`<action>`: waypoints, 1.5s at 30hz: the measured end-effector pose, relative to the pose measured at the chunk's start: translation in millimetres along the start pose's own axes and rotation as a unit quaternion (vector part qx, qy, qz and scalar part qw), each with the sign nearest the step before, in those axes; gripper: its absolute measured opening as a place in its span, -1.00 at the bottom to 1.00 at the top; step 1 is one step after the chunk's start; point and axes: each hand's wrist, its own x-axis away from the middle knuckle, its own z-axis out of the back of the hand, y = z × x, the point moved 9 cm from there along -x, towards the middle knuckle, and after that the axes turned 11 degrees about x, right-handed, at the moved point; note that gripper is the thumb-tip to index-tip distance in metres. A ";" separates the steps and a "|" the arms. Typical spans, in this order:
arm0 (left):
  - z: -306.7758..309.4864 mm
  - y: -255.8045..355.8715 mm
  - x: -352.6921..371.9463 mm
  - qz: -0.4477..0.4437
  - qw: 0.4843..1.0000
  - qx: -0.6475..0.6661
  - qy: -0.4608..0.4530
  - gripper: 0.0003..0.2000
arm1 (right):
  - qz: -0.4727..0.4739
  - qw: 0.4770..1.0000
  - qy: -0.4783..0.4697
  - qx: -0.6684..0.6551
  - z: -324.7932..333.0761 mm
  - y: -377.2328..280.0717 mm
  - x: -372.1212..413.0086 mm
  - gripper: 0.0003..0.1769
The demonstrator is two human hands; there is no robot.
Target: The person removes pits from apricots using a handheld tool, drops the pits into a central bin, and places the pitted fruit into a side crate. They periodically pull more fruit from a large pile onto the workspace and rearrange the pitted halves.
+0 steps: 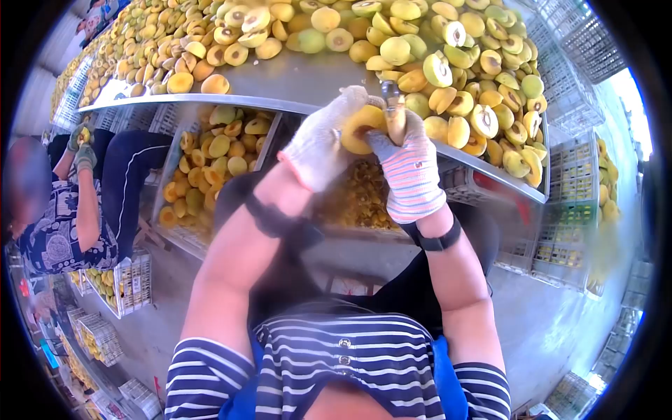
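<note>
My left hand (322, 143), in a white knit glove, is closed round a yellow peach half (362, 128) above the table's front edge. The cut face shows a dark brown hollow at its centre. My right hand (413, 171), in a striped glove, grips a wooden-handled pitting tool (395, 120) with a metal collar at its upper end. The thumb of that hand presses against the peach half, and the tool's working end is hidden. Below my hands lies a heap of brownish scraps (360, 196).
Piles of halved peaches (483, 91) cover much of the metal table (301, 77). A crate (178, 234) of peach halves stands below its edge at the left. Further left, a gloved co-worker (70, 210) sits working. Stacked plastic crates (563, 231) stand at the right.
</note>
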 end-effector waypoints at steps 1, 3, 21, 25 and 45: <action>0.1 -9.7 -5.9 0.002 1.000 0.002 0.001 -0.66 | -0.002 1.000 -0.001 0.001 2.8 1.8 0.5 -0.52; 35.8 -26.4 -16.4 0.004 0.986 0.071 0.153 -0.69 | 0.054 0.954 0.054 0.291 16.4 -11.9 3.1 -0.53; 38.6 9.2 0.1 -0.041 0.974 0.079 0.208 -0.63 | -0.199 0.930 -0.288 -0.108 -74.8 18.5 32.8 -0.71; 30.7 5.3 -0.1 0.037 0.975 0.116 0.185 -0.62 | -0.334 0.798 -0.382 -0.325 -73.4 19.8 55.6 -0.64; 252.3 121.6 184.0 0.133 0.654 -0.631 0.397 -0.17 | -0.025 0.747 -0.382 0.543 -54.7 71.8 35.7 -0.52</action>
